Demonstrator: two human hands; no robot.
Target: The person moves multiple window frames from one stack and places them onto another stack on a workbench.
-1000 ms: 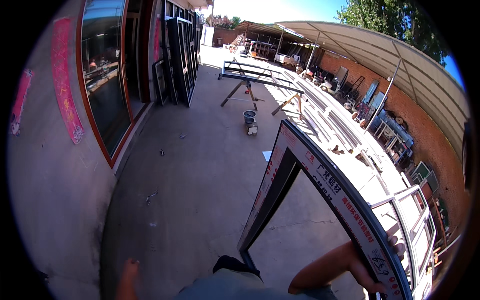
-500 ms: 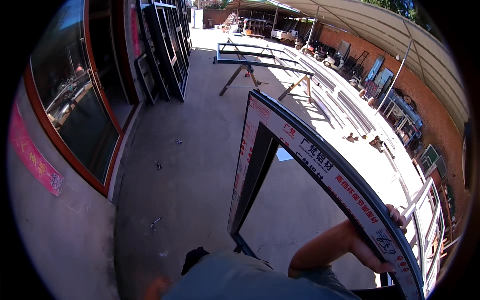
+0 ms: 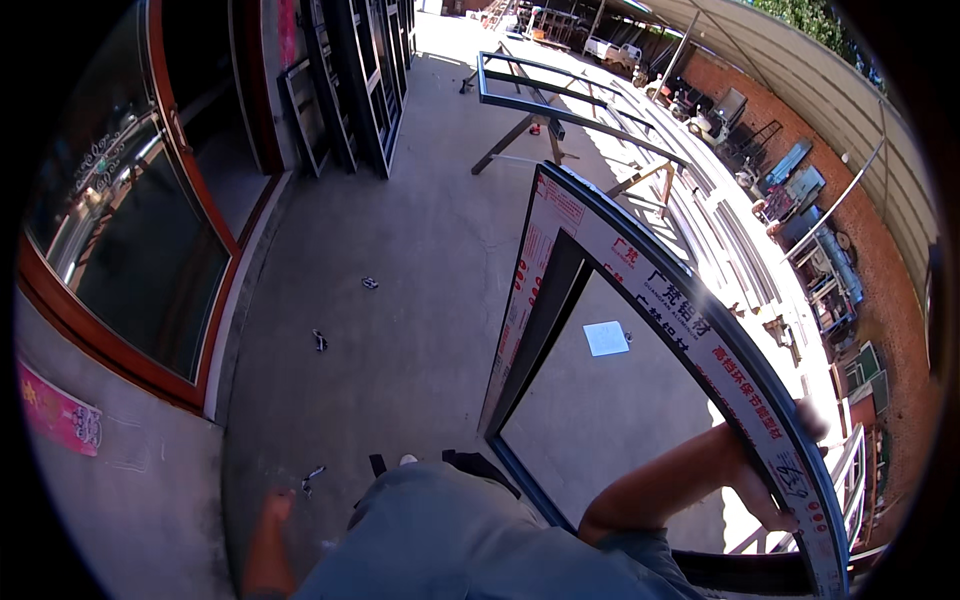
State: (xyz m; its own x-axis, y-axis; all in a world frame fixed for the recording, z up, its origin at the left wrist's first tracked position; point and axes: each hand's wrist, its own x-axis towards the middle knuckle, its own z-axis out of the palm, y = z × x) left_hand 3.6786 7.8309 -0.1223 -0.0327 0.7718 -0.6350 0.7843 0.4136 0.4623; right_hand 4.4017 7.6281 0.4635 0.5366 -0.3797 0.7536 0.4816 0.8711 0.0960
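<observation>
The person is carrying a large dark window frame (image 3: 640,290) — its face covered in white protective film with red print — upright on edge across a concrete yard (image 3: 420,250). The right hand (image 3: 775,480) is wrapping around the frame's right rail, fingers closing over its edge; the left hand (image 3: 272,505) is hanging free at the near left, holding nothing. The frame is standing just right of the person. This looks like the hauling stage. The next move likely calls for keeping it balanced — steering past the sawhorse rack (image 3: 560,100) far ahead and the stacked frames (image 3: 365,70) at far left.
</observation>
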